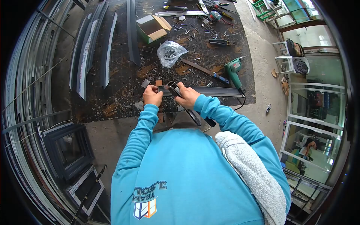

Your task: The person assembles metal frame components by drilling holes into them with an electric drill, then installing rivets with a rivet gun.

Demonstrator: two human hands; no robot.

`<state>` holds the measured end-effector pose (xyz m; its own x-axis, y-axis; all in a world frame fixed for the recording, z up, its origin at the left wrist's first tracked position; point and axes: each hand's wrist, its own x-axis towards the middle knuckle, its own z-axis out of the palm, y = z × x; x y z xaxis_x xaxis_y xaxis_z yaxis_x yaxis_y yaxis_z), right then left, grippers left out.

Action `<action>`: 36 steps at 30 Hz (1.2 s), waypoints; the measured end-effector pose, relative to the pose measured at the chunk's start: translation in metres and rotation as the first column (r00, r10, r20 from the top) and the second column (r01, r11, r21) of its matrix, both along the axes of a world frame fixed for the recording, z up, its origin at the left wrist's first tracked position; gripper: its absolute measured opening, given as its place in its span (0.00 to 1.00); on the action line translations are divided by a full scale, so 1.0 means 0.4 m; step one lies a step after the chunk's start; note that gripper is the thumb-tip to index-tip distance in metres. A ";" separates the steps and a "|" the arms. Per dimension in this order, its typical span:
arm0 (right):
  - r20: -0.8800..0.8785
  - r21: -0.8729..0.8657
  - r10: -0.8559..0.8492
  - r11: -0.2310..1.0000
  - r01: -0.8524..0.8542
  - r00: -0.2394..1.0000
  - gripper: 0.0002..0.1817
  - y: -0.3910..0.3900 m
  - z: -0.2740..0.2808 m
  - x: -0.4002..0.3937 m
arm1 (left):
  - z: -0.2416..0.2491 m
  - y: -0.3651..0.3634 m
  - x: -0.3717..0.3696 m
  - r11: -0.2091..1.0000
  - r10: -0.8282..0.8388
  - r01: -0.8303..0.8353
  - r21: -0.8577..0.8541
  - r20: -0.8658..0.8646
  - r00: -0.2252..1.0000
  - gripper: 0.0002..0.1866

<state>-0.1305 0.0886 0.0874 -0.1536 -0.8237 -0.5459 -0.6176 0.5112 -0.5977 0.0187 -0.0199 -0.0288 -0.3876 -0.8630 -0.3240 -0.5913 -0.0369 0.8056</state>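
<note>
A dark metal profile (219, 90) lies crosswise near the front edge of the worktable. My left hand (153, 96) has its fingers closed at the left end of this profile, beside a small brown block (159, 82). My right hand (186, 96) is wrapped round a black-handled tool (192, 115), whose head rests over the profile just right of my left hand. The tool's exact kind is hard to make out. A green power drill (234, 71) lies at the profile's right end, its cord hanging over the edge.
On the dark table (123, 101) are long profiles (133, 33) at the left, an open cardboard box (152, 30), a plastic bag (169, 53), a file (202, 68), pliers (222, 42) and scattered screws. A profile rack (26, 93) stands at the left.
</note>
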 end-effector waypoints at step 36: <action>-0.012 0.411 0.199 0.894 -0.177 0.980 0.25 0.045 -0.149 -0.004 | -0.027 -0.032 -0.003 0.993 -0.102 0.100 0.057 0.043 0.994 0.17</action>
<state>-0.1320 0.1066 0.0276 -0.0557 -0.5485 -0.8343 -0.7510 0.5736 -0.3270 0.0173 -0.0326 -0.0395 -0.4555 -0.8008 -0.3888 -0.6307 -0.0179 0.7758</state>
